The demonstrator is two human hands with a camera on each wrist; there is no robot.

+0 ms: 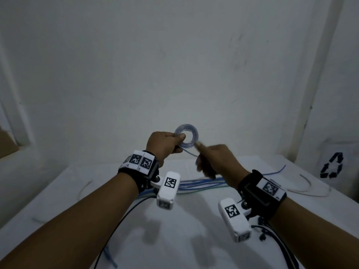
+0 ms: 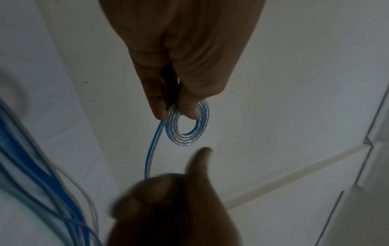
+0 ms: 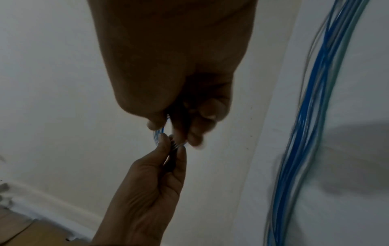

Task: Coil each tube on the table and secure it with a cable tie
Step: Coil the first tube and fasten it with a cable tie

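Coil (image 1: 186, 137): left hand (image 1: 165, 144) fingers pinch rim; right hand (image 1: 215, 160) fingers clamp tail (image 2: 150, 156). Wind flat, taut.

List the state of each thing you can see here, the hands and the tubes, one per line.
left hand: raised, pinches the coil between thumb and fingers
coil: several turns wound, untied, held in the air
loose tail: runs from the coil into the right hand
right hand: blurred, grips the tail
tube bundle: uncoiled, lying on the table
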